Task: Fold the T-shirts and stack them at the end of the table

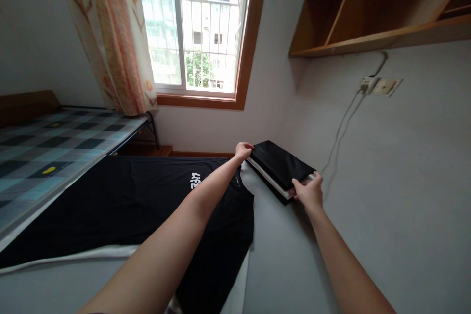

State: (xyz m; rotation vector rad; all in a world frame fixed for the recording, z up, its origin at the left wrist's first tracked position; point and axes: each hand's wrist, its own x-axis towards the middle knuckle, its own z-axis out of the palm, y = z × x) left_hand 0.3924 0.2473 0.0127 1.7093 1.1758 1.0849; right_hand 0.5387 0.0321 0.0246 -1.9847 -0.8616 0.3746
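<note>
My left hand [244, 150] is closed on the far left corner of a flat black item like a folder or large book [281, 162]. Pale layers show between its dark covers. My right hand [309, 191] grips its near right corner, the thumb on top and the fingers partly hidden. The item is tilted above the grey surface, close to the wall. Beneath my left arm a black T-shirt [121, 196] lies spread flat, white lettering on its front and its neckline towards the black item. Some white cloth [91, 253] shows along the shirt's near edge.
A bed with a checked mat [88, 132] stands at the left, below a patterned curtain [110, 34] and a barred window [206, 34]. Wooden shelves [342, 49] hang at the upper right. Cables run down the wall from a socket [368, 84].
</note>
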